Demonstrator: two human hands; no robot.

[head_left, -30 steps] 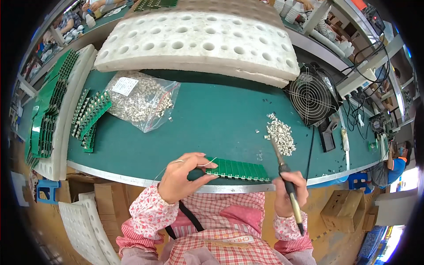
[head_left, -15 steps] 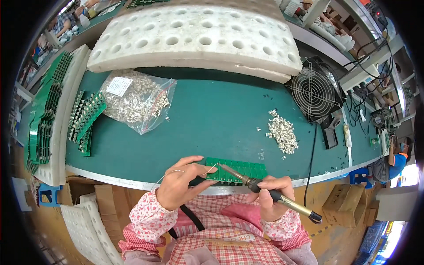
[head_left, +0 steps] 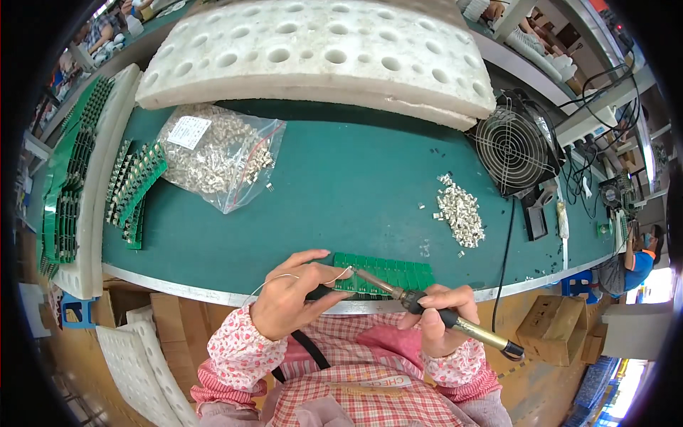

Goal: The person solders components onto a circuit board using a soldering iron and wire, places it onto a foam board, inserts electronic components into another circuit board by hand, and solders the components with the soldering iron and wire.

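Note:
At the table's front edge lies a green circuit board panel (head_left: 398, 273). My right hand (head_left: 447, 313) is closed round the dark handle of a soldering iron (head_left: 405, 297). The iron slants up to the left, its tip over the panel's left end. Between thumb and fingers my left hand (head_left: 293, 288) pinches a thin solder wire (head_left: 269, 280); its free end meets the iron's tip, and its tail curves down past the wrist. The left fingers also rest beside the panel's left end. The joint under the tip is too small to make out.
A heap of small white connectors (head_left: 461, 217) lies right of centre, near a black fan (head_left: 509, 148). A bag of components (head_left: 213, 153) sits at left, beside stacked circuit boards (head_left: 136, 181). White foam blocks (head_left: 313, 64) stand at the back. The iron's cable crosses the right side.
The view has shifted slightly. Both hands hold nearly the same pose, with the iron's tip and the solder wire still together over the panel's left end.

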